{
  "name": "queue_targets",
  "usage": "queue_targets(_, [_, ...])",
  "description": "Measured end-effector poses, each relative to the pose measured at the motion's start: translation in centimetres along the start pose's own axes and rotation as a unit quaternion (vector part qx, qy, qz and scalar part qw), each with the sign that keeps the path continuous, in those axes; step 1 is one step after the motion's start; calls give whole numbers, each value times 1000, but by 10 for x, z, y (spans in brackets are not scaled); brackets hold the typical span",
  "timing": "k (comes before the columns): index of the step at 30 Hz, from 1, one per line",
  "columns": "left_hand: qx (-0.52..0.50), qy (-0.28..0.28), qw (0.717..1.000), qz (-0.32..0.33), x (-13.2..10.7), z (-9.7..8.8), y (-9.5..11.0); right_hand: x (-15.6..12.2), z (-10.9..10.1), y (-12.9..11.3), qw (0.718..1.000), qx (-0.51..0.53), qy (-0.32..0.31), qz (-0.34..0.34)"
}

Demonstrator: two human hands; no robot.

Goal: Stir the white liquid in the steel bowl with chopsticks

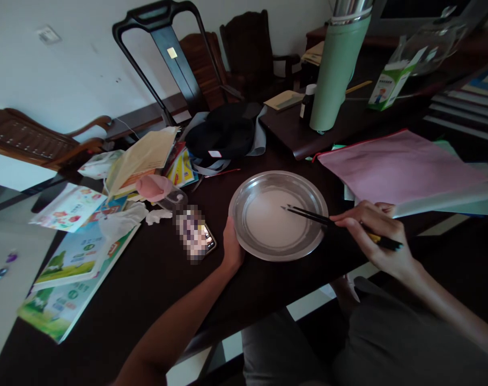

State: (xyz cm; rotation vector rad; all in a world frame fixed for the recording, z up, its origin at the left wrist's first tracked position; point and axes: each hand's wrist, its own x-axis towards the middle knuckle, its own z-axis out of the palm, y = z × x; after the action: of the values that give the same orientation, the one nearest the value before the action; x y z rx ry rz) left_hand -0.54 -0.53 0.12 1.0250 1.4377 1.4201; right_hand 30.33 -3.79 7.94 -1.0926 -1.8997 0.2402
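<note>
A round metal bowl [278, 253] stands on the dark table, with a pale, whitish layer in its bottom that may be liquid. My left hand [231, 246] is against its left side; the thumb lies along the wall and the other fingers are hidden behind or beneath the bowl. In my right hand [378, 230] is a pair of dark chopsticks [308, 213], gripped between thumb and fingers. Their tips are slightly apart over the middle of the bowl; whether they touch the contents I cannot tell. Left of my left hand lies a phone [196, 236], partly blurred out.
A tall green thermos [338, 75], a small dark bottle [307, 102] and a green-white carton [392, 86] stand on a raised surface behind. A pink zip pouch [397, 166] lies at right. Booklets [73, 257] and a black bag [228, 128] lie left and behind.
</note>
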Motion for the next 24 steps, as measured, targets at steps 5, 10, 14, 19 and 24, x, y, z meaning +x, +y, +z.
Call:
queue_targets(5, [25,-2,999,31,2,-1,-4,-7,-17,-4,998,63,9,27])
queue_targets(10, [19,-4,999,36,3,-4,-8,-6,-11,-9,992,119,-36,6])
queue_targets(14, [17,-6,999,30,3,-5,-9,2,7,-11,991,92,-91,-24])
queue_targets(19, [15,-7,1000,25,3,-5,-9,5,23,-5,995,47,-80,-25])
queue_targets(24, [29,-4,999,34,2,-5,-6,2,14,1,1000,4,-27,4])
